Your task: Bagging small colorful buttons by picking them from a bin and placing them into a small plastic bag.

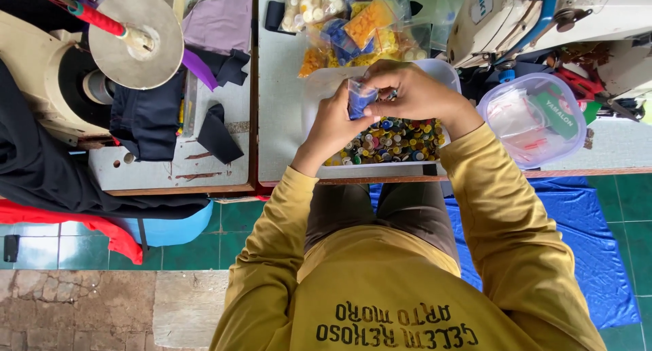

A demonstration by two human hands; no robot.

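My left hand (334, 123) and my right hand (414, 93) meet above a white tray (314, 86) filled with several small coloured buttons (394, 142). Both hands pinch a small clear plastic bag of blue buttons (360, 98) between the fingers. The tray sits on the grey table near its front edge. My yellow sleeves reach up from below.
Bags of yellow, orange and white buttons (353, 21) lie behind the tray. A round clear container with small bags (536, 120) stands at the right, under a white sewing machine (543, 18). Dark cloth pieces (146, 116) and a thread-winding machine (102, 45) fill the left table.
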